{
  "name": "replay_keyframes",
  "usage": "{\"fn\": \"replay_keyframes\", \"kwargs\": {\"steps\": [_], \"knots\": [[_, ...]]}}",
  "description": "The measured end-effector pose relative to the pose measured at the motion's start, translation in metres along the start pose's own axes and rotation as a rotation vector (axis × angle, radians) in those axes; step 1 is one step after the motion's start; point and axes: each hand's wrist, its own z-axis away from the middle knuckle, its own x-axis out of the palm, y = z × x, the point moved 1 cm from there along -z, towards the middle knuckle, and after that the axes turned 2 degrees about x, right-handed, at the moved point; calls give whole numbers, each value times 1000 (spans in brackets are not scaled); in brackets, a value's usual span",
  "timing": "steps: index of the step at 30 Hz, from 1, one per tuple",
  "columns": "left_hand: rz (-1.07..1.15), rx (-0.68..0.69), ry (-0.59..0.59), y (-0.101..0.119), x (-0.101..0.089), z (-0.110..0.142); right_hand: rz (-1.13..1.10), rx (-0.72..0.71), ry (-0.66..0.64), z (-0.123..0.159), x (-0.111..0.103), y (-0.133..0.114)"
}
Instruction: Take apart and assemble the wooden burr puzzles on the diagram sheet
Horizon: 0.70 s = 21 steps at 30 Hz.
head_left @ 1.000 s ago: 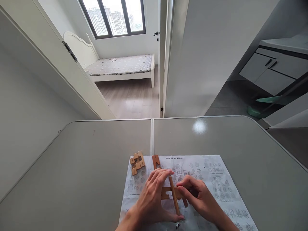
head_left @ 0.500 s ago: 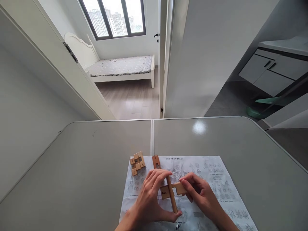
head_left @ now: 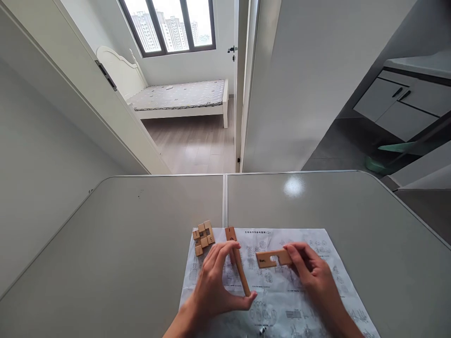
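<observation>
Holding a long, slim brown wooden bar (head_left: 242, 274) in the left hand (head_left: 213, 279) and a flat, light-brown notched wooden piece (head_left: 262, 260) in the right hand (head_left: 313, 272).

The left hand is clamped on the bar end to end, thumb at the near end, fingertips at the far end; the right hand pinches the notched piece by its right end, a dark mark showing on the other. Bar and notched piece are apart, above a creased white paper sheet printed with diagrams (head_left: 289, 281). Just beyond the left hand's fingers lies a flat reddish-brown wooden piece (head_left: 230, 232); to its left, at the sheet's far left corner, sits a pale cluster of wooden blocks (head_left: 205, 242). The smooth grey tabletop (head_left: 123, 244) spreads around the sheet; past it, through a doorway, stand a white-framed bed (head_left: 183, 94) and, behind, a dark-framed window (head_left: 171, 33).
</observation>
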Motion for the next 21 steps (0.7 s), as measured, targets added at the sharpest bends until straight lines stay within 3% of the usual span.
{"fn": "replay_keyframes", "kwargs": {"steps": [4, 13, 21], "knots": [[-92, 9, -13, -4, -6, -4, 75, 26, 39, -14, -13, 4], [-238, -5, -190, 0, 10, -31, 225, -69, 3, -1, 9, 1], [-266, -6, -263, -10, 15, -46, 457, -320, -51, 1, 18, 11]]}}
